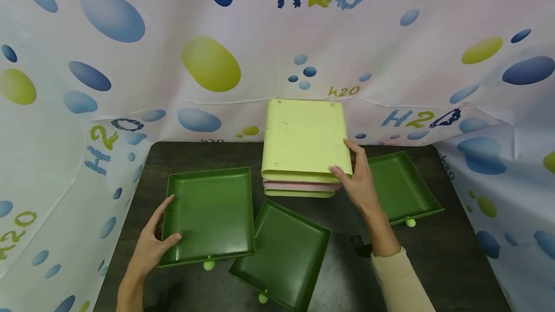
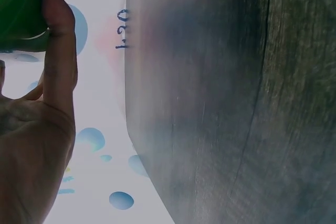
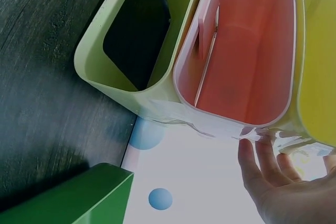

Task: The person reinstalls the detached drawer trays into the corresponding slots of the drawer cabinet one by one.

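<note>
In the head view, my left hand (image 1: 151, 244) holds a green drawer (image 1: 208, 215) by its left wall, thumb over the inside and fingers outside. The drawer overlaps a second green drawer (image 1: 282, 254), tilted on the table at front middle. My right hand (image 1: 360, 187) rests on the front right corner of a drawer cabinet (image 1: 308, 138), thumb at the top's front edge and fingers along the right side. The right wrist view shows its open-fronted shells, a pink one (image 3: 247, 51) between two yellow-green ones. A third green drawer (image 1: 403, 187) lies behind my right forearm.
The dark table (image 1: 195, 288) carries all these things. A white printed curtain (image 1: 165, 81) hangs behind and at both sides, its lower edge meeting the table's back. Small light green knobs, such as this knob (image 1: 209, 266), stick out from the drawers' fronts.
</note>
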